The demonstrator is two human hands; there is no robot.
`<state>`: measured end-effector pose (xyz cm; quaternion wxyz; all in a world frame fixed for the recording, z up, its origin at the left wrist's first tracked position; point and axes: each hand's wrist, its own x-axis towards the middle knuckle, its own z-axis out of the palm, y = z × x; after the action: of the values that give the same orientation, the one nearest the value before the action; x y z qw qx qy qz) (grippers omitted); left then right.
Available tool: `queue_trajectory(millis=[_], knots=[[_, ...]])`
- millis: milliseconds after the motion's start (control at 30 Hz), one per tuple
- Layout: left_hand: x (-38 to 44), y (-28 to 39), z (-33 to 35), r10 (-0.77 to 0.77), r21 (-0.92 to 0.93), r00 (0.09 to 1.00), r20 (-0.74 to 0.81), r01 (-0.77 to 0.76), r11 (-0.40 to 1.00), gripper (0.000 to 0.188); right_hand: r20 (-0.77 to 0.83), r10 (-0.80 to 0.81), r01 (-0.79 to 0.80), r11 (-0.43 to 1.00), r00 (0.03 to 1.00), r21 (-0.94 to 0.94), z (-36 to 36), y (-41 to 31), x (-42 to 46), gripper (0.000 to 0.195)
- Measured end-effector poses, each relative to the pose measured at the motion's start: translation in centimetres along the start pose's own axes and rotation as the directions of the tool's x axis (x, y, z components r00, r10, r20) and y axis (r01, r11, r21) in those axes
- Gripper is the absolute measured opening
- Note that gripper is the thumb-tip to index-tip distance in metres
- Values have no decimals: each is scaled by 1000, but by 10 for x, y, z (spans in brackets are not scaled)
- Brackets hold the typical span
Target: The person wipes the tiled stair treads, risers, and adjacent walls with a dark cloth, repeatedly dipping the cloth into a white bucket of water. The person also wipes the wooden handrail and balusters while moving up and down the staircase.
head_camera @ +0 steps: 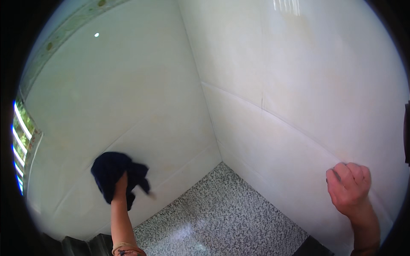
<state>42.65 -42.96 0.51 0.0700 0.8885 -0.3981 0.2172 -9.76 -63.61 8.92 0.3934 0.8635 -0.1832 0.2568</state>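
Observation:
My left hand [121, 184] presses a dark navy cloth [110, 168] against the pale tiled wall [128, 96] at the left; the cloth covers most of the fingers, and one end of it hangs loose to the right. At the lower right, my right hand [349, 185] is curled into a fist, its knuckles close to the right-hand tiled wall [304, 80]. Nothing shows in that fist. Whether its knuckles touch the tile cannot be told.
The two walls meet in a corner above a speckled granite surface [211, 204]. Dark ridged objects [75, 245] stand at the bottom left, and a dark block [312, 248] is at the bottom right. A barred window [20, 140] is at the far left.

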Motion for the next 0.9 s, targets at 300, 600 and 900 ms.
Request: queue_trajectory(millis=[300,600,900], knots=[[80,185,137,200,-482,870,-451,-426,765,42,51,-12,18,994,999,-109,9,-13,-5,20],[4,345,264,-301,-933,921,248,310,182,56,148,-29,54,985,988,-164,7,-18,-10,24],[-38,362,249,-363,-896,819,444,413,-164,40,143,-32,59,981,989,-186,14,-15,-18,23]])
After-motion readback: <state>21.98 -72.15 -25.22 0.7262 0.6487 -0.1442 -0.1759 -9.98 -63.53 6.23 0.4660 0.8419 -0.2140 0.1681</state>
